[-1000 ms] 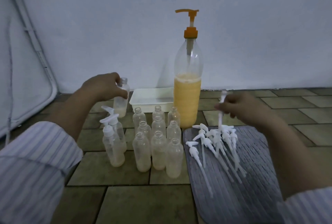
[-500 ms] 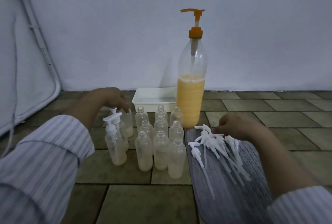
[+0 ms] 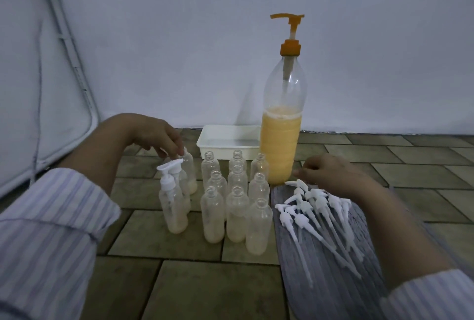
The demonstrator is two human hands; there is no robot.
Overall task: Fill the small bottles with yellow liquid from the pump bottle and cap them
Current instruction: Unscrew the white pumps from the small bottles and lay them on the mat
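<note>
A person seated on a tiled floor [image 3: 200,283] works through a batch of small bottles, each holding a shallow layer of yellow liquid. The left hand [image 3: 154,135] reaches down at the far left of the group, its fingertips curled over the neck of an uncapped small bottle [image 3: 189,171] standing just behind two bottles already fitted with white pumps, the near one a capped bottle [image 3: 172,204]. The right hand [image 3: 331,173] hovers with fingers curled over the far end of a pile of loose white pump caps [image 3: 315,206] lying on a grey mat [image 3: 333,281]; whether it pinches one cannot be told. The tall pump bottle [image 3: 282,137], about half full, stands beyond the mat, a white tray [image 3: 205,145] to its left against the wall. Ten open bottles [image 3: 237,209] wait in rows at centre. The step in hand appears to be capping: it would go best with the bottle held steady by the neck, the cap's long dip tube threaded straight into the mouth, and neighbouring bottles left undisturbed.
</note>
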